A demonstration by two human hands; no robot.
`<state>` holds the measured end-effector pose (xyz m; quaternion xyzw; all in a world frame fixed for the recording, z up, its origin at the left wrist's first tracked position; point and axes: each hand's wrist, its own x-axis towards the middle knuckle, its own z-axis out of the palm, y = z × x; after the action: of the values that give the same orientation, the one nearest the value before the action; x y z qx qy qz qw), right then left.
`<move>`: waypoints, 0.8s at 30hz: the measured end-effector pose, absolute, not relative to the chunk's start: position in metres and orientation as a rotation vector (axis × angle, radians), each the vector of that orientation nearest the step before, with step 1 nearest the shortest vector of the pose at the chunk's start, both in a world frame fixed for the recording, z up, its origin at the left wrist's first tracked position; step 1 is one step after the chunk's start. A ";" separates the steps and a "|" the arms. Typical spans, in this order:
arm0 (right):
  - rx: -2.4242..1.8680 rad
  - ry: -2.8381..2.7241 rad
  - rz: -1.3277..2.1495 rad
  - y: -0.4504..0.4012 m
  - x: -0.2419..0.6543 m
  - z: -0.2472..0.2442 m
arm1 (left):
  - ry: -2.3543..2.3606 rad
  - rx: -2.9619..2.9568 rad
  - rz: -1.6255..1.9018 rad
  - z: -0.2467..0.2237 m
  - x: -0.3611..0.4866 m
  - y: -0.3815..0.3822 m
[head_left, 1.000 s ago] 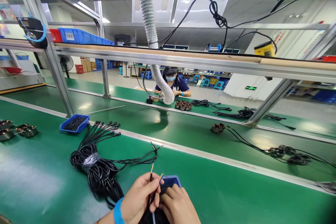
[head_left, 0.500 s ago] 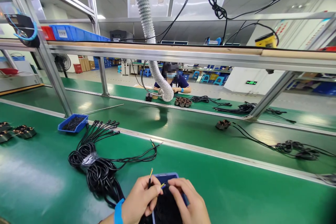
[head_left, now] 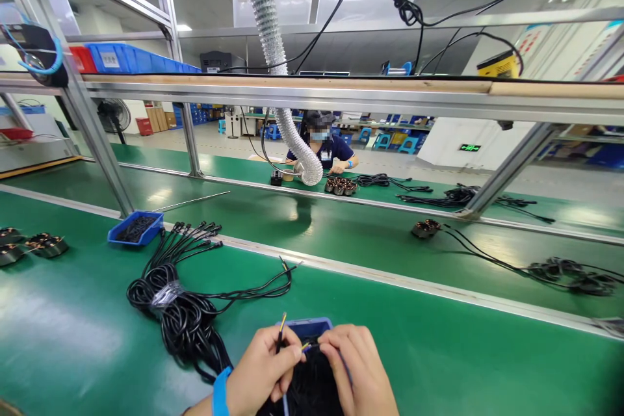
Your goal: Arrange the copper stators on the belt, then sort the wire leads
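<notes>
My left hand [head_left: 273,361], with a blue band at the wrist, is closed on black cable ends [head_left: 279,342]. Thin yellow and blue wires [head_left: 306,348] stick out past its thumb and finger. My right hand [head_left: 358,364] pinches a small black piece [head_left: 314,342] at the tips of those wires; its exact shape is too small to tell. Under both hands stands a blue bin [head_left: 307,323] full of small black pieces [head_left: 312,383], partly covered by the hands. To the left lies a tied bundle of black cables [head_left: 188,312] with plugs at its far end.
A second blue bin [head_left: 135,229] of black pieces stands by the frame post. Copper-wound stators [head_left: 46,244] sit at the far left. Another stator pair [head_left: 426,228] with cables lies on the green strip beyond the rail [head_left: 390,283]. A co-worker [head_left: 324,146] sits opposite, behind a silver hose [head_left: 287,117].
My right hand has shifted slightly right, the small black piece staying at the wire tips. Beyond the rail, the stator pair and its cables have moved right.
</notes>
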<state>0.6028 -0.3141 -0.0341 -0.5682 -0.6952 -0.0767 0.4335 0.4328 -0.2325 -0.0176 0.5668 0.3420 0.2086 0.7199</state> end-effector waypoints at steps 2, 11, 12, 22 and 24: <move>-1.410 -1.742 -0.186 -0.314 0.603 -0.033 | 0.754 1.265 0.461 -0.019 0.433 -0.232; -1.378 -1.774 -0.134 -0.313 0.599 -0.034 | 0.706 1.351 0.581 -0.026 0.430 -0.231; -1.388 -1.801 -0.110 -0.314 0.599 -0.034 | 0.703 1.374 0.607 -0.026 0.430 -0.231; -1.388 -1.581 -0.084 -0.314 0.594 -0.024 | 0.713 1.300 0.540 -0.024 0.429 -0.232; -1.387 -1.562 -0.082 -0.314 0.594 -0.022 | 0.715 1.281 0.533 -0.024 0.429 -0.232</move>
<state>0.5938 -0.3142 -0.0218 -0.5740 -0.6465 -0.0340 0.5014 0.4289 -0.2318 -0.0236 0.5773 0.3222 0.2403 0.7108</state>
